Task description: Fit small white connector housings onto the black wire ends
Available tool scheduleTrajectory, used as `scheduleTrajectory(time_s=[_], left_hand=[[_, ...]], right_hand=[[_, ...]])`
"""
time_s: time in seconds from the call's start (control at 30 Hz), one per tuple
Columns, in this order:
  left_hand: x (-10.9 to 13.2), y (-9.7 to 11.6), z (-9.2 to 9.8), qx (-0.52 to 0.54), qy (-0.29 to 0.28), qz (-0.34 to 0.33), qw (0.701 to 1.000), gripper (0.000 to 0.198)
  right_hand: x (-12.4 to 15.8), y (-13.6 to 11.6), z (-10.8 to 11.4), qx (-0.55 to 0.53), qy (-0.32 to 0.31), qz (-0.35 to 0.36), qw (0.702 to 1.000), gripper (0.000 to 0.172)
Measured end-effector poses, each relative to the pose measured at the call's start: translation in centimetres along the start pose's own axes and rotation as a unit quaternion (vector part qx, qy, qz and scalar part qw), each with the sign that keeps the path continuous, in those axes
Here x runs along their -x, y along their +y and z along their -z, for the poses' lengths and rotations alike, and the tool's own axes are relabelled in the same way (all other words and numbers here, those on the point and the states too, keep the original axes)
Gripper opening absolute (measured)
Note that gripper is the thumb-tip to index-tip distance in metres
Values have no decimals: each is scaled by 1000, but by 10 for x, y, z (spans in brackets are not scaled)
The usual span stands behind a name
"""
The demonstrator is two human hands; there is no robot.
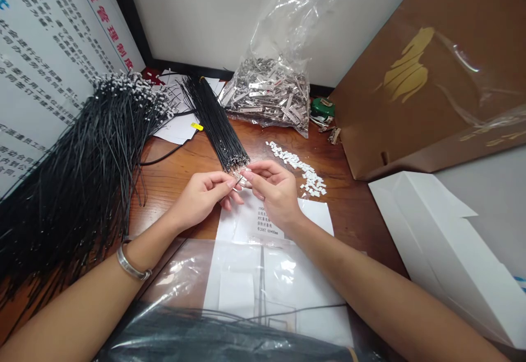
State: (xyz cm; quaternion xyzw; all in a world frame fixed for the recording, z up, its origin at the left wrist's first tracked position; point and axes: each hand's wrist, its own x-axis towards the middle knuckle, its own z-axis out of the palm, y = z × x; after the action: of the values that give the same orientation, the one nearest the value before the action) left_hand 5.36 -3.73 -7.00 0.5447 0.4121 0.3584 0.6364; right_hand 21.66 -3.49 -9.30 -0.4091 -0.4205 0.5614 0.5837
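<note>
Bundle of black wires (216, 124) is serving as the landmark, lying on the wooden table (181, 181) with its long axis running from far left to near right; its near end, tipped with bright metal, is pointing at the person's fingertips; both hands are meeting just in front of that end.

The left hand (201, 196) is coming in from the near left of the bundle, thumb and forefinger closed in a pinch on thin pale strands (243, 179); the right hand (280, 193) is facing it from the near right, thumb and forefinger closed around what is seemingly a small white piece (247, 170); the two pinches are sitting almost tip to tip, so whether strand and piece are touching, one cannot tell.

Loose white pieces (293, 160) are lying scattered to the right of the bundle's near end, nearer the right hand than the left; a bag of metal clips (269, 93) is standing to the right of the bundle's far half; a heap of black wires with white tips (82, 165) is spreading well to the bundle's left; a printed sheet (269, 222) is lying nearer the person than the bundle, partly under the right hand.
</note>
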Motion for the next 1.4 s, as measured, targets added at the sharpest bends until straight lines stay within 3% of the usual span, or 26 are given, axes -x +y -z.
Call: scheduleTrajectory(time_s=[0.47, 0.8, 1.4], left_hand=[[-2, 6, -1, 18, 32, 9, 999, 30], [-2, 4, -6, -12, 66, 11, 998, 28], [-2, 0, -3, -15, 50, -19, 998, 21]], right_hand=[[0, -2, -3, 2, 33, -16, 999, 23], [1, -2, -1, 30, -4, -8, 999, 23], [3, -5, -3, 29, -21, -7, 999, 15]])
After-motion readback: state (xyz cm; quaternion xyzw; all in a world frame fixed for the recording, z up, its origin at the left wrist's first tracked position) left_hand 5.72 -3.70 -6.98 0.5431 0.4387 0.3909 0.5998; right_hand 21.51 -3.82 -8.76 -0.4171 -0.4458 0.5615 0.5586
